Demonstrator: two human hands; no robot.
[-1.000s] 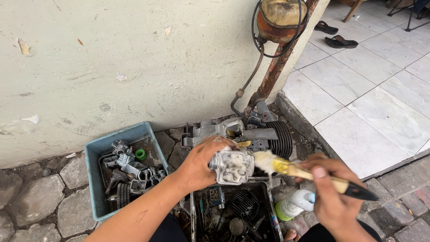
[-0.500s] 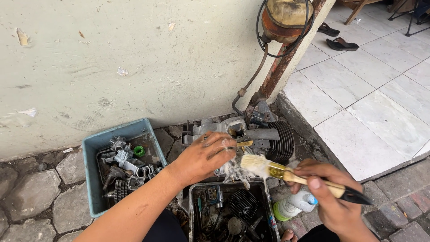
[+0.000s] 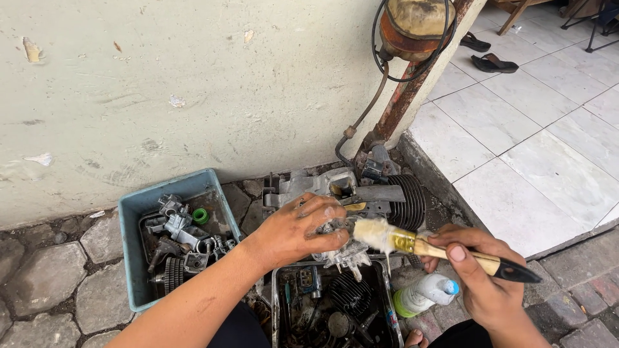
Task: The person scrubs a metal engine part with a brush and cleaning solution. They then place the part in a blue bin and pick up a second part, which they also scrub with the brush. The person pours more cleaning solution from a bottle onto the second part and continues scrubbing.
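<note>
Since half a second ago, the left hand (image 3: 298,229) has curled down over the small metal engine part (image 3: 345,251), so its fingers now cover most of the casting where earlier they lay flatter and more spread, and the paintbrush (image 3: 412,243) has slid in closer under those fingers. That left grip is clenched around the part, holding it just above the black tray (image 3: 278,303), with only the lower pale edges of the casting showing beneath the fingertips. Beside it, the right hand (image 3: 480,277) grasps the brush by its wooden handle, thumb on top, the black end of the handle pointing off to the right and the wet, pale bristles touching the part. Nearest the person, the black tray holds dark, oily pieces, among them a finned round piece. Just right of the tray a plastic bottle (image 3: 422,295) with a blue cap and a green band lies on its side on the stone paving. To the left stands a blue plastic bin (image 3: 145,212) with small grey metal parts and a green ring inside. Behind the hands an engine block (image 3: 361,193) with dark cooling fins rests against the foot of the pale wall (image 3: 193,84). Farther right, white floor tiles (image 3: 529,135) stretch away, with a pair of sandals (image 3: 493,62) lying on them.
</note>
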